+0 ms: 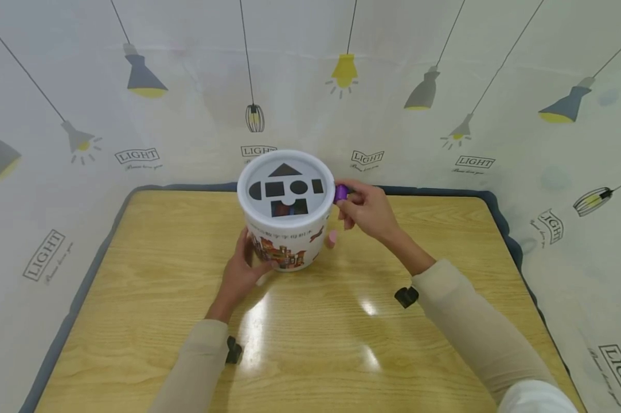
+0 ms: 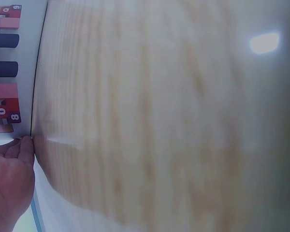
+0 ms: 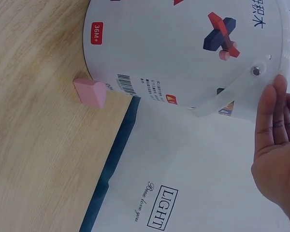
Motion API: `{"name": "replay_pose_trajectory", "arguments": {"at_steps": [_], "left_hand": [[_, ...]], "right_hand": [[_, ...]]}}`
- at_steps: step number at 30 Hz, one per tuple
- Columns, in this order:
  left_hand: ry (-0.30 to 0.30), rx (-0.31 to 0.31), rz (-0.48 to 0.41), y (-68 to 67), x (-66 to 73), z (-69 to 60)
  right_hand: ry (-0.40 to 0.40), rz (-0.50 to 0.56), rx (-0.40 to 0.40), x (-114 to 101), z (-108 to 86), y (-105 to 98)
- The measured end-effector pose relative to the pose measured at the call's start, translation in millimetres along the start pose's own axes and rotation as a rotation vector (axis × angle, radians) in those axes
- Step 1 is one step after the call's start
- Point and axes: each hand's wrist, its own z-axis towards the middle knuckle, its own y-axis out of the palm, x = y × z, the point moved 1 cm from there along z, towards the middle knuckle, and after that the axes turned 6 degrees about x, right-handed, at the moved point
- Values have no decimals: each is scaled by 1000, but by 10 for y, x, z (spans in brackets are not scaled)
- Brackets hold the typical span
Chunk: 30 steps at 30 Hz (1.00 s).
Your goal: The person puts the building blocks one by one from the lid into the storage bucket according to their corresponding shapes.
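Observation:
A white toy-block bucket (image 1: 292,244) stands upright on the wooden table, printed with coloured buildings and lettering. Its white lid (image 1: 310,209) has several shaped holes, among them a triangle, a square and a circle. At the bucket's lower left, my left hand (image 1: 239,275) holds its side, thumb across the front. My right hand (image 1: 369,211) pinches a purple block (image 1: 342,193) beside the lid's right rim. In the right wrist view the fingertips (image 3: 279,84) reach the rim, and the purple block is hidden there. A pink block (image 3: 91,93) lies on the table against the bucket's base.
The bucket's translucent handle (image 3: 227,94) hangs down its side. Behind the wooden table (image 1: 160,275) is a pale cloth (image 1: 300,69) printed with lamps and the word LIGHT. A dark blue edge (image 1: 501,223) runs along where cloth and table meet.

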Motion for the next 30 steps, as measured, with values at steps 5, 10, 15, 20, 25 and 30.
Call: {"name": "replay_pose_trajectory", "arguments": {"at_steps": [5,10,15,20,25,30], "left_hand": [[2,0,-3,-2,5,-15],[9,-1,-8,-7,-2,-19],[1,3,5,-4,-19,-16],[3,-3,-15,-2,-21,-20],[3,-4,-33,1,-13,-29],[9,-5,-33,4,-13,-26]], "right_hand": [[-17,15,4,136,73,3],[-42,65,27,209,123,-1],[-75,106,29,178,153,-2],[-63,91,2,146,194,33],[-64,87,-18,100,235,80],[-32,84,-20,86,287,94]]}}
